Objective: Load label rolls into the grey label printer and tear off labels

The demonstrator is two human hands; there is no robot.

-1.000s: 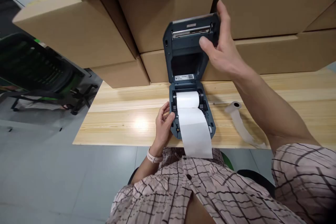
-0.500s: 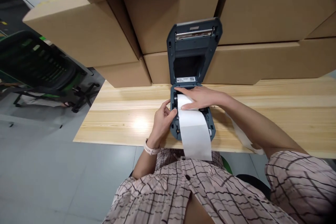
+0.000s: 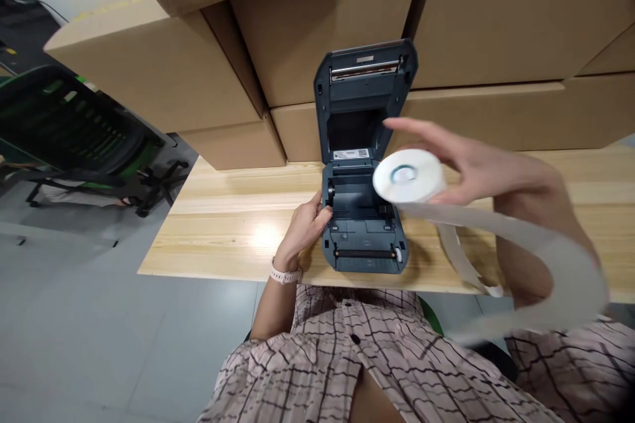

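Observation:
A dark grey label printer (image 3: 362,238) stands on the wooden table with its lid (image 3: 364,99) tipped back, and its inner bay shows bare. My right hand (image 3: 466,162) grips a white label roll (image 3: 409,175) above the printer's right side. The roll's flat end with its core faces me, and a loose paper strip (image 3: 560,264) trails off it in a blurred curve to the right. Against the printer's left wall rests my left hand (image 3: 307,225), fingers closed on the edge, thumb over the rim.
Cardboard boxes (image 3: 496,20) are stacked along the back of the wooden table (image 3: 223,225). Another curled paper strip (image 3: 459,258) lies right of the printer, near the table's front edge. An office chair (image 3: 84,125) stands on the floor at the left.
My right hand has lifted the label roll out of the printer, up and to the right, with its paper strip swinging along. My left hand remains at the printer's left wall.

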